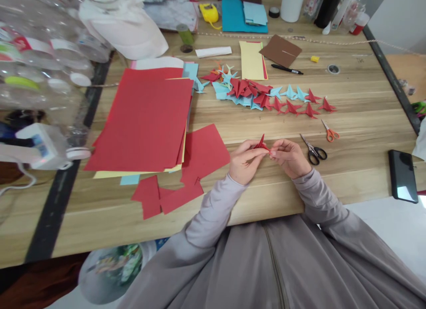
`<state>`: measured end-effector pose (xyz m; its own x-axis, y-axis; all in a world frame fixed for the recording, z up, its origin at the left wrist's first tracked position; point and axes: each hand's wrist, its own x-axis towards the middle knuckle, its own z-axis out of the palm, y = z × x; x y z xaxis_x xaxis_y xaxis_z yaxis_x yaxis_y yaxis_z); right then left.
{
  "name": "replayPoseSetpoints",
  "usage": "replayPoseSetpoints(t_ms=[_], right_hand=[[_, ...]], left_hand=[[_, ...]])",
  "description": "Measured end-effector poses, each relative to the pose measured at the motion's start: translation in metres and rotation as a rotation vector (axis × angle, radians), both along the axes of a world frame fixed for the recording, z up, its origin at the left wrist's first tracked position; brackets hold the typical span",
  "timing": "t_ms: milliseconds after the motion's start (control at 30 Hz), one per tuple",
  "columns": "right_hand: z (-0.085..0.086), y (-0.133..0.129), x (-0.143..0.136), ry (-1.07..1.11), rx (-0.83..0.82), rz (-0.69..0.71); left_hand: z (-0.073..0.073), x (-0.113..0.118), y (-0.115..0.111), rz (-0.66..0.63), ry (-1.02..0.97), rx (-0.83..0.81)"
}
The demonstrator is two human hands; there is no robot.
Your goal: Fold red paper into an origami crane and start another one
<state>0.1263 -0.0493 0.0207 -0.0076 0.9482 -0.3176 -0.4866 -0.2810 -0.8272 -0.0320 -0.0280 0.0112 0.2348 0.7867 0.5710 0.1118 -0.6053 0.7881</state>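
Observation:
Between my two hands is a small folded red paper crane (261,142), one thin point of it standing up. My left hand (246,161) pinches its body from the left. The fingers of my right hand (289,157) are closed on its right tip. Part of the crane is hidden behind the fingers. Beyond my hands lie several finished red paper cranes (293,107) and light blue paper cranes (290,93), some in rows and some heaped. To the left, loose red paper pieces (206,151) lie beside a thick stack of red sheets (146,118).
Black-handled scissors (313,152) and small orange scissors (331,132) lie right of my hands. A phone (402,176) rests near the right edge. Farther back are a black pen (286,69), brown paper (282,51) and a yellow tape measure (209,13). Plastic bottles (43,56) crowd the left.

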Motion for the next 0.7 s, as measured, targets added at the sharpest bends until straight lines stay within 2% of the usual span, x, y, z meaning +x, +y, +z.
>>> replayPoseSetpoints(t_ms=[267,500,700], right_hand=[[-0.0035,0.0017,0.0015,0.101,-0.042,0.028],[0.0000,0.0021,0.0005,0.137,-0.126,-0.022],[0.0053,-0.0016,-0.0025,-0.029,0.020,0.027]], left_hand=[[-0.0024,0.0014,-0.0016,0.010,-0.004,-0.027],[-0.0074,0.0018,-0.0015,-0.010,-0.042,-0.081],[-0.0058,0.0025,0.0001,0.015,-0.087,-0.116]])
